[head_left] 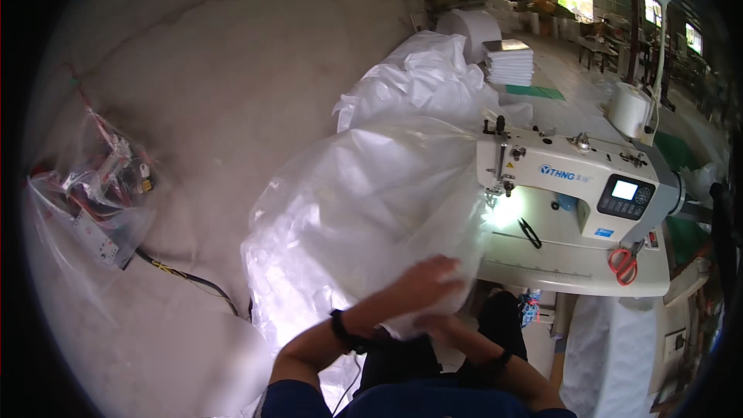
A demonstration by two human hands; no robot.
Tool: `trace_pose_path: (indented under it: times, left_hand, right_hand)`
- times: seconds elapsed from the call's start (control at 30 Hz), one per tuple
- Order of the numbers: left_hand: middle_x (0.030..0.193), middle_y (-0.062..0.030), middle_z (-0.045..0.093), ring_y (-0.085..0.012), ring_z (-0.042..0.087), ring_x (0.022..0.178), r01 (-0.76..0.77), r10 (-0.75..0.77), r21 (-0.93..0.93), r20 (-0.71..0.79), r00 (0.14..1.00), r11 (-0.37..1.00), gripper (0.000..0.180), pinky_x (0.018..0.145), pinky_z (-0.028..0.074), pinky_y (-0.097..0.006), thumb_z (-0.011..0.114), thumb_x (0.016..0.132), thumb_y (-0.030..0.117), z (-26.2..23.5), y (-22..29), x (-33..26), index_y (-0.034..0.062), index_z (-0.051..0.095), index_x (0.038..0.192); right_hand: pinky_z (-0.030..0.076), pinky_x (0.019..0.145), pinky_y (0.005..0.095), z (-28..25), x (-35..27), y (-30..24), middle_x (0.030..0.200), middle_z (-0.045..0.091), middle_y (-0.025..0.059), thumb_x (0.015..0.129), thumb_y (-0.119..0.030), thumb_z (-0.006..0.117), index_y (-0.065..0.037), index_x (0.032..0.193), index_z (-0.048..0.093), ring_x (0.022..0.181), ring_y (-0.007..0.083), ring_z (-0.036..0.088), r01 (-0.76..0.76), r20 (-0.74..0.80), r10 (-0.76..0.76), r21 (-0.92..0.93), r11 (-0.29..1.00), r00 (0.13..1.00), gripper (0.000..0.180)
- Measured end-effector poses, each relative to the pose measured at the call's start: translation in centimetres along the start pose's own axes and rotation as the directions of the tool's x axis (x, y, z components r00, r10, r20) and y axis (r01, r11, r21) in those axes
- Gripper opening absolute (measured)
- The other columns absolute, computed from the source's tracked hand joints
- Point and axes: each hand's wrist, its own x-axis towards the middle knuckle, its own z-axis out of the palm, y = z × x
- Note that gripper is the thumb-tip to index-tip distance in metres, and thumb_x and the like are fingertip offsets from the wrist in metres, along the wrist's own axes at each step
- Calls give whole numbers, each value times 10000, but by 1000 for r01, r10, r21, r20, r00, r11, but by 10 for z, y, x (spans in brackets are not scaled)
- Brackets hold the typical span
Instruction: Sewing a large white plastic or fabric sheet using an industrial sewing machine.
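A large translucent white plastic sheet (364, 209) spreads from the sewing machine (557, 159) over the table's left side and down to my lap. My left hand (424, 285) lies across the sheet near its front edge, fingers stretched out and slightly blurred. Just below it, my right hand (443, 328) is at the sheet's lower edge; its fingers are partly covered, so I cannot make out their grip. The sheet reaches up to the lit needle area. On the machine bed are black thread snips (530, 234) and red-handled scissors (624, 263).
Behind the machine stand a white thread cone (629, 111), a stack of folded white pieces (508, 64) and a large white roll (470, 29). More crumpled sheeting (422, 70) lies at the back. Wiring in clear plastic (108, 170) is on the wall at left.
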Motion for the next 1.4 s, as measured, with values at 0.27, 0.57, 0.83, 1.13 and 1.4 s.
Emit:
trace_pose_path:
  times: [0.27,0.57,0.83,1.13,1.4]
  left_hand:
    - [1457,-89,241,-256,228,1338,930,-694,232,-620,367,284,1037,1035,216,-531,681,653,594,-143,-191,-58,103,176,1414]
    - [864,-73,625,-165,579,749,477,-597,-471,-140,790,742,281,685,467,-292,560,835,251,-70,-266,-115,19,622,982]
    - [932,-145,503,-258,493,779,810,-722,-247,-632,281,532,303,666,412,-369,523,836,262,-250,-396,-282,27,548,1025]
    - [1391,-233,310,-348,247,1319,531,-473,47,-393,788,846,727,1076,231,-362,507,864,484,-192,-264,-74,4,289,1364]
    - [1460,-15,271,-266,225,1347,618,-525,530,-337,781,580,571,1070,117,-516,330,880,562,-64,-263,8,281,337,1377]
  right_hand:
    - [449,909,350,-85,-200,-71,1115,589,152,812,-207,586,46,1180,508,1021,230,579,-334,-299,352,109,936,887,453]
    - [488,749,299,-83,-195,-51,949,638,123,829,-184,571,-24,1063,622,860,158,610,-534,-797,66,-339,774,601,288]
    - [449,819,311,-51,-82,27,1091,598,86,849,-363,597,-48,1171,562,946,168,572,-203,-94,180,-482,852,979,452]
    - [399,913,298,38,8,5,1150,576,73,894,-386,527,-18,1243,471,1107,178,503,-572,-29,577,-177,801,816,511]
    - [490,793,304,-38,-126,-6,1173,561,74,923,-247,479,-67,1318,398,1017,191,579,-549,-188,526,-96,830,829,442]
